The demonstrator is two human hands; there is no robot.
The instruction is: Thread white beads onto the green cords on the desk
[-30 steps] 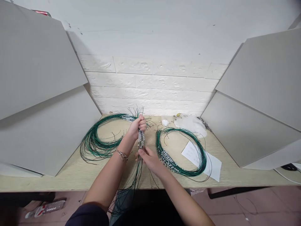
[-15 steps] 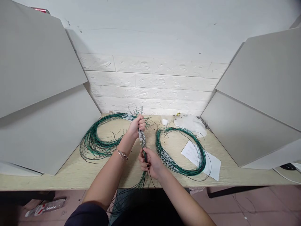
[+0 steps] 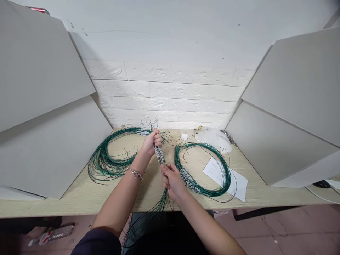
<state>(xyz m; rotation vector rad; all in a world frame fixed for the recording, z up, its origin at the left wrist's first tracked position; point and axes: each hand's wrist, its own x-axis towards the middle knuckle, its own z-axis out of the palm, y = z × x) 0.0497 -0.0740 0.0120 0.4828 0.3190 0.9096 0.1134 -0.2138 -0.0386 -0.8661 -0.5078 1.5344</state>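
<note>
A bundle of thin green and black wires (image 3: 161,203) with small white beads or connectors (image 3: 159,155) runs between my two hands. My left hand (image 3: 153,142) is closed in a fist round its upper end, where loose wire tips fan out above. Lower down, my right hand (image 3: 172,180) grips the same bundle just below the white pieces, and the strands trail over the table edge towards my lap. To the left lies a coiled wire bundle (image 3: 99,157), partly behind my left forearm. Another coil (image 3: 228,173), with white pieces along its left side, rests right of my right hand.
A sheet of paper (image 3: 240,184) lies partly under the right coil. Behind it are a clear plastic bag (image 3: 214,139) and a small white object (image 3: 184,136). Grey panels (image 3: 79,141) stand at both sides of the wooden table (image 3: 79,207). A plastic bottle (image 3: 57,233) lies on the floor.
My right hand's fingers have shifted on the bundle, with the thumb now laid along it and the hand slightly higher. The left hand keeps its grip. The view has shifted slightly.
</note>
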